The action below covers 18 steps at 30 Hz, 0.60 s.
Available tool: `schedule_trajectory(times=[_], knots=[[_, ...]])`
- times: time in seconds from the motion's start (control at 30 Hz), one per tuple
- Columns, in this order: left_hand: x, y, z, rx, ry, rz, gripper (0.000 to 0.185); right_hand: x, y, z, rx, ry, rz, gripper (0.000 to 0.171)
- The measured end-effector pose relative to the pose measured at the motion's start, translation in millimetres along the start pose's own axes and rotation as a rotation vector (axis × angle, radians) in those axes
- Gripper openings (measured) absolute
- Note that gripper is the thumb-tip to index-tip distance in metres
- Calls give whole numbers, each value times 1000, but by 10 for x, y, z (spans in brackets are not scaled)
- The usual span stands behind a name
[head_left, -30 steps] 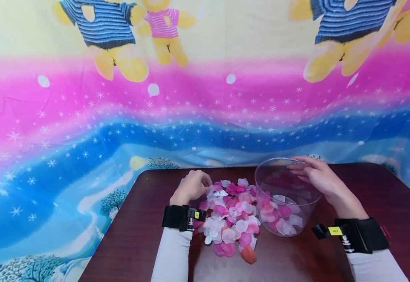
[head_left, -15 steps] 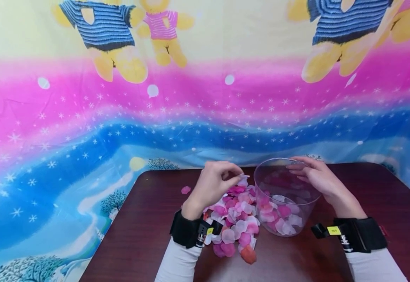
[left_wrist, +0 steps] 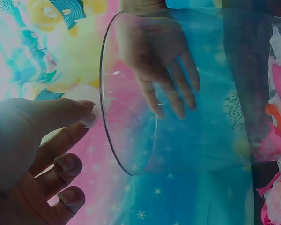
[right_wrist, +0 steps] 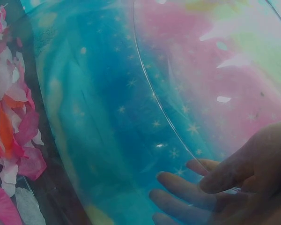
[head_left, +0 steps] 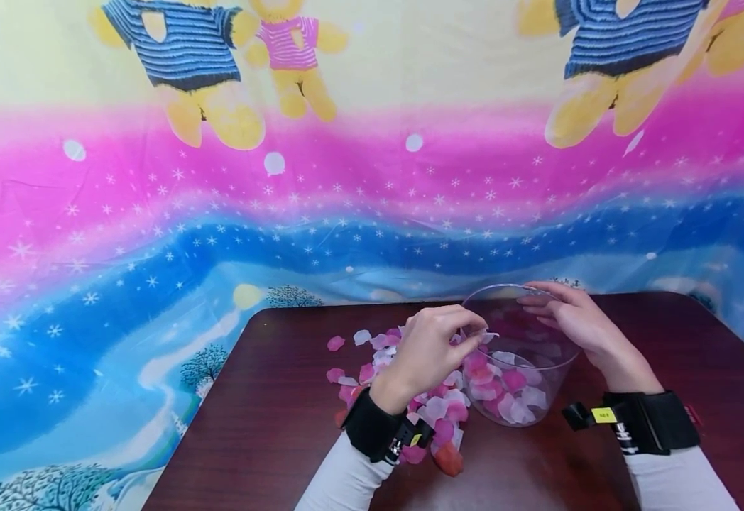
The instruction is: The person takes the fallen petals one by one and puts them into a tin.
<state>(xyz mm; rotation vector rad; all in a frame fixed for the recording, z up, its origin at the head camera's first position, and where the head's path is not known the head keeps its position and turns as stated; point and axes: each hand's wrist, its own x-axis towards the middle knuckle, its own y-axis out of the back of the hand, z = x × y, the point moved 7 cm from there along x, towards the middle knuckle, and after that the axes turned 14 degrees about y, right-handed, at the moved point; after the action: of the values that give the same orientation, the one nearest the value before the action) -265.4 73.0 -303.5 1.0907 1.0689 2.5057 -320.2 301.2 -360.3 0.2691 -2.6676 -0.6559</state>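
My left hand (head_left: 432, 348) pinches a white artificial petal (left_wrist: 92, 116) between thumb and forefinger, beside the rim of a clear plastic bucket (head_left: 556, 380). In the left wrist view the other fingers curl loosely below. On the bucket's right side, my right hand (head_left: 579, 323) holds the rim, with the thumb and fingers about it; several fingers stretch along the wall in the right wrist view. Pink, white and orange petals (head_left: 514, 383) lie at the bottom of the bucket. Left of it, partly hidden by my left forearm, spreads a pile of loose petals (head_left: 436, 408).
Everything stands on a dark red-brown table (head_left: 270, 411) with rounded corners. A few stray petals (head_left: 336, 343) lie left of the pile. Behind the table hangs a printed cloth (head_left: 372, 177) with bears and snowflakes. Black straps (head_left: 656, 424) with small cameras circle both wrists.
My left hand has moved right from the pile's far left side to the bucket's rim, carrying a white petal. A few petals were scattered leftward. The right hand and the bucket stayed put.
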Motion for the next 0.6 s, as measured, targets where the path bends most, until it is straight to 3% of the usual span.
schedule_trajectory(times=[0.33, 0.47, 0.6], knots=[[20, 85, -80, 42, 35, 7, 26, 18, 4, 3, 27, -1, 1, 52], [38, 238, -180, 24, 58, 28, 25, 20, 10, -4, 22, 1, 0, 52], [18, 462, -409, -16, 134, 17, 28, 17, 6, -4, 25, 3, -6, 52]])
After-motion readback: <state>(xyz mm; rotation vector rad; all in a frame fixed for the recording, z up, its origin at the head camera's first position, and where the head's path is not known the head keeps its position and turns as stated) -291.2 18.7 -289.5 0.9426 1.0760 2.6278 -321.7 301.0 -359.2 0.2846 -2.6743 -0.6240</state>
